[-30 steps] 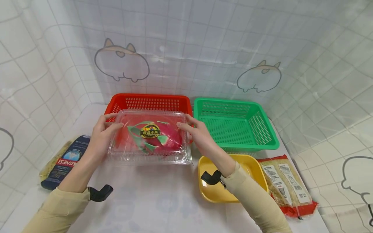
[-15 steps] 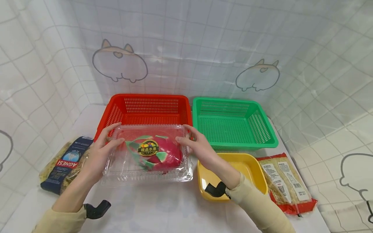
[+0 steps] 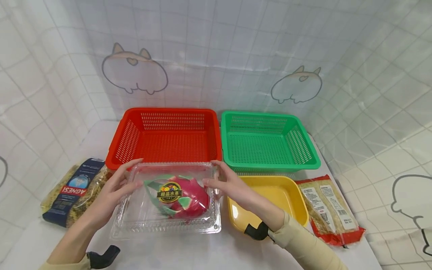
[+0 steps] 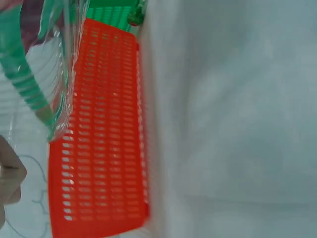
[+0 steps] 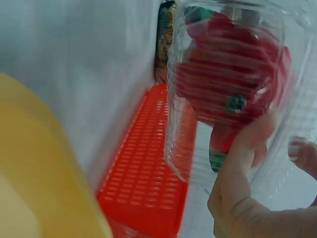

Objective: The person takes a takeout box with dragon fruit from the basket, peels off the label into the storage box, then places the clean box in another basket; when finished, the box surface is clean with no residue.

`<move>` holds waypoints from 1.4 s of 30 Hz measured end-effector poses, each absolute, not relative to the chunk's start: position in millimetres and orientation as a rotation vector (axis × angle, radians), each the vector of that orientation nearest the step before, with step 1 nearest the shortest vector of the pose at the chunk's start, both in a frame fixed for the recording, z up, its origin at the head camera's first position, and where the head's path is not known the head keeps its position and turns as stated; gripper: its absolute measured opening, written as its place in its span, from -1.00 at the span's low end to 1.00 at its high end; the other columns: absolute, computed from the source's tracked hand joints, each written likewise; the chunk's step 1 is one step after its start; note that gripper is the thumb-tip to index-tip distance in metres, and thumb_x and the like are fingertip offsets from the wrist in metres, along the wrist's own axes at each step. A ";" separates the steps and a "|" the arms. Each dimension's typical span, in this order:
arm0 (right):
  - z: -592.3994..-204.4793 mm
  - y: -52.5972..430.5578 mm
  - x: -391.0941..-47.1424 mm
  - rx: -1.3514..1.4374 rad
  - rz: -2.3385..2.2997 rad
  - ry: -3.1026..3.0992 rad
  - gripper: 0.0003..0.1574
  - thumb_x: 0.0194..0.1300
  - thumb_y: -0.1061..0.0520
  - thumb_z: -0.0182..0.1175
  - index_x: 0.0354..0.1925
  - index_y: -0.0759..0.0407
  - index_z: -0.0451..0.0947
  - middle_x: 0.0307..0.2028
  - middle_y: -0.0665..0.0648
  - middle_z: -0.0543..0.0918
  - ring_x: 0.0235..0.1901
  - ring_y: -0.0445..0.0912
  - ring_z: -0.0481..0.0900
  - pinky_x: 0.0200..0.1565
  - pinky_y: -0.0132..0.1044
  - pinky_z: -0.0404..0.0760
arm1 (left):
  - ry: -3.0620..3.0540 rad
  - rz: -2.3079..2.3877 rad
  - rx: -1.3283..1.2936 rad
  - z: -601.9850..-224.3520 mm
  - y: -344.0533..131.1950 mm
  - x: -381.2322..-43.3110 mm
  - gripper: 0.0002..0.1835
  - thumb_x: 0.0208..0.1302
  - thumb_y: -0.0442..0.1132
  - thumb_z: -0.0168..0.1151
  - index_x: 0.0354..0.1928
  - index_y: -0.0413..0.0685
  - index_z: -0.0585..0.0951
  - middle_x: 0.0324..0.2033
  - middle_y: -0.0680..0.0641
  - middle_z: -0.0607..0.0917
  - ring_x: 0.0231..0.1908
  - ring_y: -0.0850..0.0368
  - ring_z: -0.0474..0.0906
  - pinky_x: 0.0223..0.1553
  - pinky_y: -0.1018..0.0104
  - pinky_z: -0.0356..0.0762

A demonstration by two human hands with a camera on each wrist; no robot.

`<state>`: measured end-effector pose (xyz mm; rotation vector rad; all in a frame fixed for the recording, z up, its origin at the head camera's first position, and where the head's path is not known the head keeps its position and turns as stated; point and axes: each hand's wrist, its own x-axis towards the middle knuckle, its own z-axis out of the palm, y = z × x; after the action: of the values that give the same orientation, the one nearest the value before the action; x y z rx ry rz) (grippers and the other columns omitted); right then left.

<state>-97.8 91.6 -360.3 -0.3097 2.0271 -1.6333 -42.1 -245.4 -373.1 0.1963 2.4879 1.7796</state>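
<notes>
A clear plastic fruit box [image 3: 133, 213] with a lid is held up in front of the red basket, over the white table. Through its lid shows a pink and green dragon fruit [image 3: 197, 200], with a black and gold fruit label [image 3: 169, 192] above it. My left hand [image 3: 109, 197] grips the box's left side, thumb on top. On the opposite side my right hand [image 3: 236, 189] holds it likewise. Fingers of the right hand [image 5: 242, 173] press against the box [image 5: 173, 129] in the right wrist view. The left wrist view catches only some fingers [image 4: 11, 173] at its edge.
Behind the box stands a red basket [image 3: 113, 150], with a green basket [image 3: 270, 165] to its right. A yellow tray [image 3: 270, 198] sits near my right forearm. Pasta bags [image 3: 72, 191] lie at left, and a red-edged clear bag [image 3: 332, 210] lies at right.
Both hands have drawn the fruit box back toward me, from over the red basket to in front of it. More of the basket's inside now shows. The grip is the same.
</notes>
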 end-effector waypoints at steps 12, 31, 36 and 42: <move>-387.4 95.2 -91.0 -0.428 -1.370 2.076 0.11 0.32 -0.04 0.31 0.57 0.15 -0.10 -0.11 0.22 0.45 -0.37 -0.02 0.57 -0.18 -0.03 0.66 | 2.311 1.687 0.177 -402.4 -257.2 -30.3 -0.27 0.43 -0.17 0.10 0.56 0.23 0.07 0.37 -0.17 0.17 0.23 -0.37 0.35 -0.10 -0.02 0.55; -398.8 87.5 -103.0 -0.590 -1.201 2.175 0.09 0.39 0.01 0.24 0.56 0.31 -0.18 -0.31 0.15 0.51 -0.34 -0.11 0.49 -0.30 -0.30 0.52 | 2.339 1.611 0.229 -424.8 -270.0 -47.1 -0.19 0.36 -0.23 0.22 0.56 0.13 0.08 0.26 -0.20 0.21 0.05 -0.12 0.33 -0.13 0.07 0.48; -398.8 89.4 -100.8 -0.557 -1.222 2.152 0.06 0.39 0.00 0.24 0.57 0.24 -0.14 -0.05 0.21 0.46 -0.13 -0.04 0.56 -0.13 -0.12 0.65 | 2.342 1.600 0.189 -427.7 -270.3 -49.0 -0.19 0.38 -0.21 0.21 0.57 0.13 0.06 0.30 -0.18 0.20 0.08 -0.15 0.30 -0.10 0.06 0.48; -396.2 93.5 -95.3 -0.484 -1.227 2.207 0.00 0.37 -0.07 0.25 0.55 0.14 -0.02 0.17 0.29 0.32 0.07 0.07 0.48 -0.05 -0.08 0.61 | 2.374 1.629 0.158 -429.5 -269.3 -49.7 -0.23 0.36 -0.23 0.24 0.54 0.03 0.15 0.07 -0.18 0.32 -0.10 0.09 0.38 -0.23 0.21 0.48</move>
<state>-95.3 93.5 -396.2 -0.4837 2.2068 -1.2275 -49.7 -269.3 -429.5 0.1577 2.3737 1.6286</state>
